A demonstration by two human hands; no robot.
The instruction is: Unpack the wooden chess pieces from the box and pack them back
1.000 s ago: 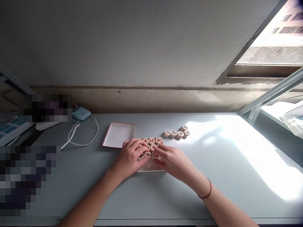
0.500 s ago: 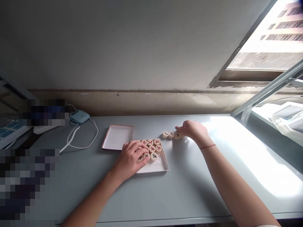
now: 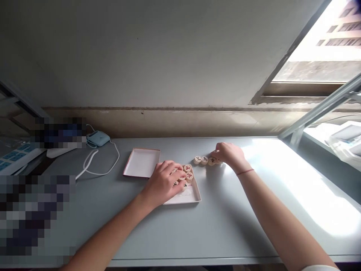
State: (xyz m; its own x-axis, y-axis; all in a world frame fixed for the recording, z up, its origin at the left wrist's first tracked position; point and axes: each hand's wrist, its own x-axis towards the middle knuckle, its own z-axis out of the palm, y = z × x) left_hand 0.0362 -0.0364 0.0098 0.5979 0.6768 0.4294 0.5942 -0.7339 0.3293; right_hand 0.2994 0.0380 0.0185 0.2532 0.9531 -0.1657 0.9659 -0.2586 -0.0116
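Round wooden Chinese chess pieces [image 3: 189, 176] with red and black characters sit in rows in a white open box tray [image 3: 194, 195]. My left hand [image 3: 166, 180] lies over them, fingers apart and touching their tops; it hides several pieces. To the right, on the table, a short row of black-marked chess pieces [image 3: 204, 160] stands beside my right hand [image 3: 229, 154]. My right fingers are pinched on a chess piece [image 3: 216, 151], mostly covered by the hand, just above the right end of that row.
The box lid [image 3: 142, 162] lies inside up on the grey table [image 3: 158, 233], left of the tray. A light blue device [image 3: 98, 138] with a white cable [image 3: 117, 158] is at the back left. A metal frame post [image 3: 296, 137] rises at the right, near bright sunlight.
My left hand has shifted right across the pieces in the tray, covering more of them. My right hand has moved slightly left, and a piece now shows at its fingertips.
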